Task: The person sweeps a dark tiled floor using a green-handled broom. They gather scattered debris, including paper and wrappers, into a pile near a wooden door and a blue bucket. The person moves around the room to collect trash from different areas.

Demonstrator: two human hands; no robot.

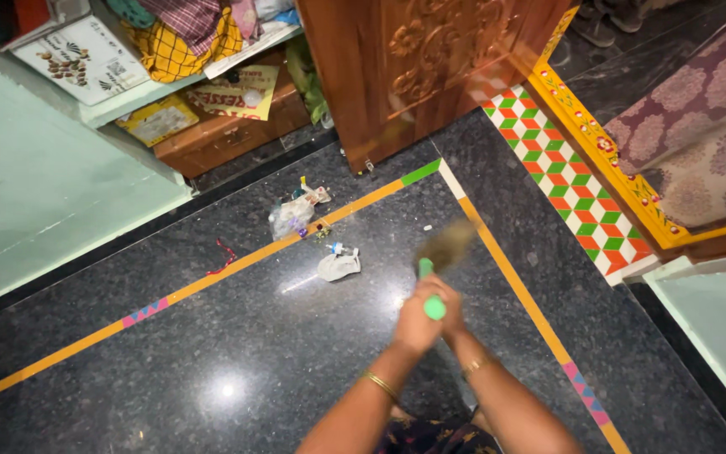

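Note:
Both my hands grip the green handle (431, 296) of a broom, whose brown bristle head (446, 246) is blurred just above the dark granite floor (237, 353). My left hand (414, 324) wraps the handle's near end; my right hand (453, 309) sits right beside it on the same handle. Left of the bristles lies a small heap of litter: a crumpled white wrapper (339, 266), a clear plastic bag (291, 217) and small coloured scraps.
A carved wooden door (413, 67) stands open at the top. Shelves with boxes and cloth (170, 42) are at top left above a pale green wall (35, 193). A painted threshold (581, 193) and patterned bedding (699, 126) lie to the right.

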